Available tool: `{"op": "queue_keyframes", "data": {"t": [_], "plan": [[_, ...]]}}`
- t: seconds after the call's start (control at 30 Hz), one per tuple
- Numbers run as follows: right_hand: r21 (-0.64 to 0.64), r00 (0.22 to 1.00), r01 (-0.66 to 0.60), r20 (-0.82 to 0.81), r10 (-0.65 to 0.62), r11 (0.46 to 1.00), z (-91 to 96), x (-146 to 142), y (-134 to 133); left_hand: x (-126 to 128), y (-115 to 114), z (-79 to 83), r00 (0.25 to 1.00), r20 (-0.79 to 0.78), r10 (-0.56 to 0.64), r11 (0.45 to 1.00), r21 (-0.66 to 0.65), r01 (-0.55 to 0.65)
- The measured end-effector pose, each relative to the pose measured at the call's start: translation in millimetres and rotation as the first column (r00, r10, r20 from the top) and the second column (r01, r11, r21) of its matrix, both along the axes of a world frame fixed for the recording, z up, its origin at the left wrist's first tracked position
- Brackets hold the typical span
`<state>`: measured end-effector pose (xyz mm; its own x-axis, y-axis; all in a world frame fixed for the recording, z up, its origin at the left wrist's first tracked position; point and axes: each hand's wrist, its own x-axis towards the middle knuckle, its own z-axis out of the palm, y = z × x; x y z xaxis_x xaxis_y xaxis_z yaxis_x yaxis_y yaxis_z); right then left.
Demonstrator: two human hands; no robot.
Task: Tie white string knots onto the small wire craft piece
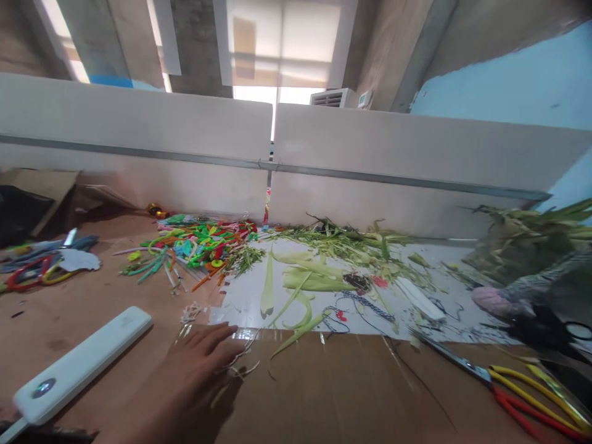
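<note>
My left hand [198, 367] reaches in from the lower left, palm down, with its fingers stretched out over the edge between the cardboard and the white sheet [247, 302]. Thin white string [250, 370] lies by its fingertips; whether the fingers touch it I cannot tell. Just beyond, a small tangle of white string [189, 312] rests on the table. Pale green corn husks [314, 280] spread over the white sheet, one with a dark bundle [356, 282] at its end. Beside them is a dark-and-white braided cord [370, 304]. My right hand is out of view.
Scissors with red and yellow handles [490, 376] lie at right, another pair [41, 271] at left. A white rod-shaped device [87, 361] sits left of my hand. Colourful pipe cleaners [203, 243] pile up before the white partition [208, 185]. A husk-filled bag [513, 253] stands at right.
</note>
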<state>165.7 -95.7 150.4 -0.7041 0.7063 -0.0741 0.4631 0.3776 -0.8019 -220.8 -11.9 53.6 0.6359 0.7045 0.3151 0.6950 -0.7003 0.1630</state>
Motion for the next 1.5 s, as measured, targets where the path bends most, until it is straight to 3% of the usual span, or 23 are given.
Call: {"op": "queue_keyframes", "data": {"t": [0.07,0.13,0.2,0.27,0.37,0.53,0.7,1.0,1.13,1.23,1.33,1.5], "plan": [[0.031,0.990,0.136,-0.029,-0.136,0.990,11.0,13.1,7.0,20.1,3.4,16.9,0.998,0.031,-0.059,0.998,0.001,0.059],[0.058,0.945,0.321,-0.092,-0.315,0.945,13.3,24.6,25.4,50.2,6.9,33.5,0.992,0.058,-0.109,0.993,-0.031,0.111],[0.014,0.789,0.582,-0.255,-0.560,0.813,4.1,34.2,51.3,86.6,10.6,47.7,0.989,0.055,-0.140,0.984,-0.107,0.145],[-0.024,0.656,0.700,-0.373,-0.656,0.714,-14.9,41.2,78.8,123.8,17.4,55.8,0.989,0.019,-0.145,0.969,-0.201,0.146],[-0.041,0.599,0.738,-0.418,-0.683,0.673,-51.8,46.0,112.3,170.6,37.0,50.5,0.997,-0.010,-0.076,0.952,-0.298,0.070],[-0.044,0.542,0.776,-0.466,-0.700,0.630,-104.1,48.4,136.8,214.7,72.3,16.6,0.999,-0.048,0.019,0.951,-0.308,-0.033],[0.119,0.626,0.762,-0.384,-0.679,0.636,-127.1,56.5,133.9,230.4,82.3,1.3,0.994,-0.047,0.095,0.946,-0.308,-0.105],[0.105,0.668,0.729,-0.320,-0.671,0.676,-125.2,55.9,130.9,222.3,96.7,-24.1,0.959,0.233,0.164,0.865,-0.500,-0.027],[0.081,0.688,0.709,-0.302,-0.660,0.701,-124.9,48.7,126.9,220.5,95.1,-25.9,0.908,0.378,0.182,0.821,-0.567,0.071],[0.140,0.723,0.682,-0.275,-0.634,0.718,-122.9,40.8,122.6,221.9,90.8,-25.0,0.884,0.438,0.164,0.795,-0.589,0.145],[0.219,0.741,0.670,-0.254,-0.622,0.709,-118.9,35.5,119.2,222.8,88.7,-25.7,0.855,0.488,0.173,0.775,-0.603,0.188],[0.234,0.728,0.685,-0.230,-0.646,0.689,-111.4,38.5,118.5,220.9,92.9,-27.1,0.771,0.576,0.273,0.744,-0.634,0.211]]}}
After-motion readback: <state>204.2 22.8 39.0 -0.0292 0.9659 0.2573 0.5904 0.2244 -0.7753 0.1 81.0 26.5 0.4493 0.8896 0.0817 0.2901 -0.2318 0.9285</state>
